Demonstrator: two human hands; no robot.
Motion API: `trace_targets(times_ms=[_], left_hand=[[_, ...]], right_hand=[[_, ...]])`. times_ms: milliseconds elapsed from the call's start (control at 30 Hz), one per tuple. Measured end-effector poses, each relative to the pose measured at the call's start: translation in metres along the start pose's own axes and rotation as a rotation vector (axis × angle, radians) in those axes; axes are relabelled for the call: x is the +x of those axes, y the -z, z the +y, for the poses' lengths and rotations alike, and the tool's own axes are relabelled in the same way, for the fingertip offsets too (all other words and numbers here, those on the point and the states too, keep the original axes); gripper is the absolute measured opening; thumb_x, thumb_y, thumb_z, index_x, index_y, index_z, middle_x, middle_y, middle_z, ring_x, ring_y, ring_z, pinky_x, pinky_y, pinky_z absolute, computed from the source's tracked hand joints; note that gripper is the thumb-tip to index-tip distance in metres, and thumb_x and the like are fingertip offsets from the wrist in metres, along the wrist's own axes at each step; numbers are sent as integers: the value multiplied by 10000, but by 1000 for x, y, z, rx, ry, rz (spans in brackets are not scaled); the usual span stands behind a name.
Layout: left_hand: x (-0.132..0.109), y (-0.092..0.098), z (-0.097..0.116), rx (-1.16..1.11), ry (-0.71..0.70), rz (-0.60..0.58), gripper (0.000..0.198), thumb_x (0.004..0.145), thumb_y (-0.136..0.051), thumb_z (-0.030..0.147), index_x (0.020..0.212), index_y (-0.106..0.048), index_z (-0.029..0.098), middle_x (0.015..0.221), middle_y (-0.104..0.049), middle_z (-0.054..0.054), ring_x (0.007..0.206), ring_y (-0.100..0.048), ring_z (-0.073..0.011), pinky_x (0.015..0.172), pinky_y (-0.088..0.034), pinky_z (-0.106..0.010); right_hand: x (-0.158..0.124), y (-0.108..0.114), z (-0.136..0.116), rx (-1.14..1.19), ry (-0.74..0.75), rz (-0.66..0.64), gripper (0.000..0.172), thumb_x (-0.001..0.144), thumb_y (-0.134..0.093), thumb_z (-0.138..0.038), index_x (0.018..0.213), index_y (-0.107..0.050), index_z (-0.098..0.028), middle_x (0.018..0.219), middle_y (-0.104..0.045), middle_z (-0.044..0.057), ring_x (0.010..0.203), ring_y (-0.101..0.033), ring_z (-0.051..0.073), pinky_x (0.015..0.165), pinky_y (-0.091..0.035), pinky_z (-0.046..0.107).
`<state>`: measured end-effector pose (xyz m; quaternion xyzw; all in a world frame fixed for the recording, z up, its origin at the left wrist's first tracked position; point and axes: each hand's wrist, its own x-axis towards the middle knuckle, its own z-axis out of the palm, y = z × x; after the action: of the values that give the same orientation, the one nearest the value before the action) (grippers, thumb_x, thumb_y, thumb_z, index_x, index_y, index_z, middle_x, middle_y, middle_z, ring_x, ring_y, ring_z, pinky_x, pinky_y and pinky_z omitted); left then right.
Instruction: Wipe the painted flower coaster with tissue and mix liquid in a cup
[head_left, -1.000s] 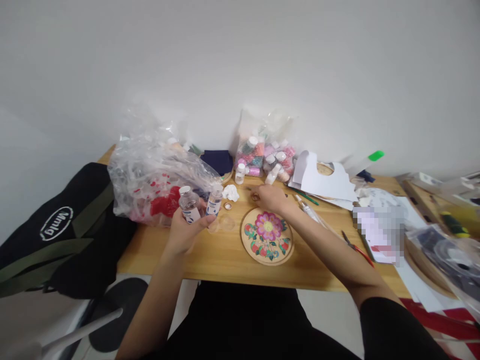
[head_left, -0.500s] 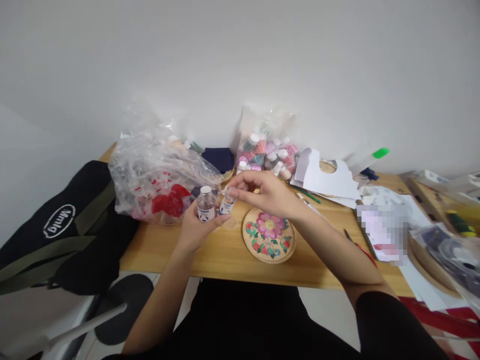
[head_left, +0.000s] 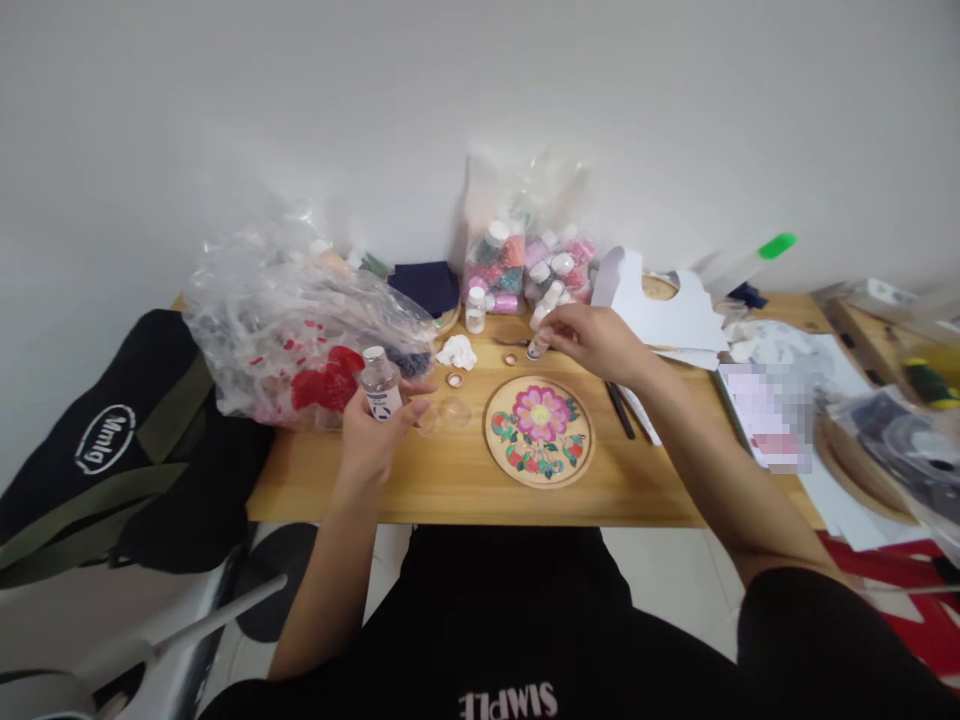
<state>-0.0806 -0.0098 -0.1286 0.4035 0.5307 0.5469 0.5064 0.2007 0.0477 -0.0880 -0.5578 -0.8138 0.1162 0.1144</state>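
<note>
My left hand [head_left: 367,445] is wrapped round a clear bottle [head_left: 379,380] with a white cap and a blue-and-white label, held upright above the table's left part. Out to the right, my right hand [head_left: 604,342] pinches a smaller labelled bottle [head_left: 535,349] low over the tabletop; I cannot tell whether its base touches the wood. Between the hands lies a round wooden board [head_left: 540,472] decorated with a pink flower and green leaves. Clear round dishes [head_left: 454,412] sit beside my left fingers, and two small caps [head_left: 454,380] lie behind them.
A large clear plastic bag [head_left: 255,300] fills the left side, near a black bag [head_left: 172,440]. Behind stand bags of colourful jars [head_left: 495,265], a white bottle [head_left: 475,311] and crumpled tissue [head_left: 457,352]. Pens [head_left: 621,410], white paper [head_left: 667,325] and a phone [head_left: 757,415] lie rightward.
My right hand has moved away to the right with the small bottle, lowering it toward the table. The left hand has shifted left with its bottle. The view has tilted down.
</note>
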Motion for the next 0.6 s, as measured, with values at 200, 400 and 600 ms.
trace_targets(times_ms=[200, 400, 600], left_hand=[[-3, 2, -2, 50, -31, -26, 373, 523, -840, 318, 740, -557, 209, 670, -721, 9, 472, -558, -106, 445, -408, -225], [-8, 4, -3, 111, -61, -52, 382, 537, -843, 335, 764, -562, 210, 680, -707, 19, 477, -559, -104, 466, -418, -233], [-19, -9, -3, 140, -80, -72, 345, 517, -834, 274, 737, -581, 196, 603, -661, 40, 451, -542, -95, 441, -421, -224]], right_hand=[[8, -17, 4, -40, -11, -21, 233, 915, -517, -231, 1002, -706, -127, 982, -734, 132, 872, -647, 241, 705, -378, 311], [7, -10, -3, -49, 7, 2, 263, 906, -548, -240, 1097, -684, -121, 1043, -719, 137, 925, -633, 249, 752, -384, 321], [-8, 19, -44, 111, 298, 142, 251, 966, -496, -277, 1047, -695, -148, 944, -703, 63, 868, -613, 191, 765, -377, 299]])
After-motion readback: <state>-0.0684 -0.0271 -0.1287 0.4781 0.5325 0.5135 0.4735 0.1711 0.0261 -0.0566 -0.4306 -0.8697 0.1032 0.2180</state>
